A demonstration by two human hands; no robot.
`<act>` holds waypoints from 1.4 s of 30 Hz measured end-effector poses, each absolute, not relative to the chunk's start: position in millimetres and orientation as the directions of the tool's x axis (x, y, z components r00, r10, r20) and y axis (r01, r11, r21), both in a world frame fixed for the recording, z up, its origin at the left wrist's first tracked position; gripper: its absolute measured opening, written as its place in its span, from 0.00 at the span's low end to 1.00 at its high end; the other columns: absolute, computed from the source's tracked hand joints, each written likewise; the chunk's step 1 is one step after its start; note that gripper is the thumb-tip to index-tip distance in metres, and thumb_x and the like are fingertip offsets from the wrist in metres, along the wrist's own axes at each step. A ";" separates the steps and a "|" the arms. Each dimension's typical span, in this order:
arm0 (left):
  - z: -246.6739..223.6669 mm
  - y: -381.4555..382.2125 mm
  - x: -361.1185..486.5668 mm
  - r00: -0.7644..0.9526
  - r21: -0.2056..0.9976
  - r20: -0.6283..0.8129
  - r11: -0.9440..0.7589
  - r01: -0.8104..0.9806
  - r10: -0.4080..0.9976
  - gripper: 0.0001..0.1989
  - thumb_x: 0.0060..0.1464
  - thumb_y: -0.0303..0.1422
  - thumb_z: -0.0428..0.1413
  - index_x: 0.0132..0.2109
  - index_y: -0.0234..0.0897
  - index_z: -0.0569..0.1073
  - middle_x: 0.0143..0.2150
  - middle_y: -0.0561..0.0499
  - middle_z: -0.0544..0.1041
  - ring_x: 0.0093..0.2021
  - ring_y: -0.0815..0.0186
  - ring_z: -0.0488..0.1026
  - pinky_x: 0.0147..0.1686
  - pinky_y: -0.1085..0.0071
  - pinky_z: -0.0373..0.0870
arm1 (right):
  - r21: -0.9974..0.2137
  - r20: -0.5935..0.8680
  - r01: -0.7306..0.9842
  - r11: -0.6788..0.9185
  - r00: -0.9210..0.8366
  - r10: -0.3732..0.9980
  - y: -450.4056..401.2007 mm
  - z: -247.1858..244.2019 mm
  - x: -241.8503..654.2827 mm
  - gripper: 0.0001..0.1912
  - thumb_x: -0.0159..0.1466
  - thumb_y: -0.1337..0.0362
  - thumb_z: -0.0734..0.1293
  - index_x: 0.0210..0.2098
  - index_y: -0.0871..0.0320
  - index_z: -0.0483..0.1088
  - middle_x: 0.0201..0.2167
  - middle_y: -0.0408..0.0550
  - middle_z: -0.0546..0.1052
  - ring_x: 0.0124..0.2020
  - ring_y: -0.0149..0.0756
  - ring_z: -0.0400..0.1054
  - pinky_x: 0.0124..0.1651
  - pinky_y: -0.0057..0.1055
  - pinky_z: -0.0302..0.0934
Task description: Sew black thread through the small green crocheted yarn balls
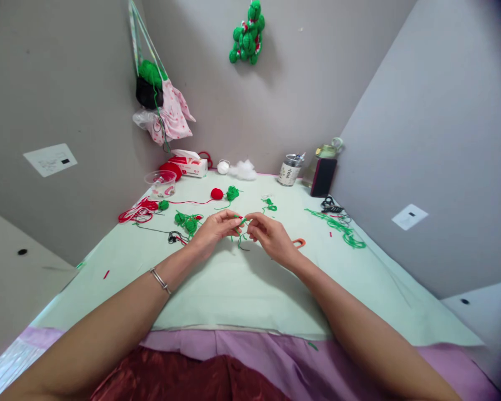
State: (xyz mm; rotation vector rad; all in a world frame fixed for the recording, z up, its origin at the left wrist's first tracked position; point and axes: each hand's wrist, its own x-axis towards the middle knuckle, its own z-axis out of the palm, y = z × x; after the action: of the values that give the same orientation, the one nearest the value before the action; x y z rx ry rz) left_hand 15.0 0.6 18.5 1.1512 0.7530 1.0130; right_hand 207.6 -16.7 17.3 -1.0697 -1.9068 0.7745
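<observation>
My left hand (217, 229) pinches a small piece of green yarn work (242, 221) with a touch of red on it. From the other side my right hand (271, 236) closes its thumb and index finger on the green yarn, close to the left fingertips. Loose yarn ends hang below the fingers to the table. Left of my left hand lie green crocheted pieces (187, 221) with bits of red. An orange loop-shaped handle (299, 243) shows beside my right wrist, partly hidden by it.
Around the pale green tabletop (242, 295) lie a red yarn ball (216, 194), red yarn (140, 211), green strands (344, 229) and a clear tub (162, 186). A tissue box (192, 166), white stuffing (244, 170), a can (290, 170) and a phone (323, 177) stand behind.
</observation>
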 end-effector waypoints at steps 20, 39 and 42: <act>7.5 -0.9 21.4 0.574 0.989 -0.122 0.148 0.001 0.809 0.14 0.46 0.40 0.67 0.32 0.34 0.75 0.28 0.51 0.76 0.31 0.67 0.72 0.39 0.67 0.66 | -0.992 0.129 -0.012 0.129 -0.193 0.973 -11.4 40.3 214.1 0.18 0.60 0.49 0.71 0.33 0.57 0.66 0.26 0.42 0.75 0.19 0.25 0.60 0.20 0.25 0.47; 12.2 0.9 18.1 0.585 0.978 -0.148 0.206 -0.033 0.797 0.15 0.42 0.39 0.69 0.30 0.32 0.76 0.27 0.51 0.73 0.30 0.69 0.71 0.39 0.68 0.69 | -0.946 0.184 -0.265 0.185 0.031 0.983 3.1 53.4 243.8 0.25 0.51 0.50 0.77 0.28 0.56 0.60 0.20 0.34 0.55 0.18 0.22 0.43 0.20 0.25 0.38; 12.9 0.3 18.3 0.587 0.979 -0.148 0.204 -0.030 0.796 0.15 0.42 0.40 0.69 0.29 0.33 0.76 0.27 0.51 0.73 0.29 0.68 0.71 0.37 0.68 0.69 | -0.946 0.191 -0.257 0.196 0.047 0.981 4.0 53.4 244.8 0.25 0.51 0.50 0.77 0.28 0.55 0.60 0.19 0.34 0.54 0.18 0.23 0.43 0.20 0.25 0.38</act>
State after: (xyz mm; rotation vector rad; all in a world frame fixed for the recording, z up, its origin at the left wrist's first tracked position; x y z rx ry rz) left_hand 18.3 0.3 12.9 1.2421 0.7680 0.6631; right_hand 244.8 4.0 53.4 -0.8852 -1.0869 1.1631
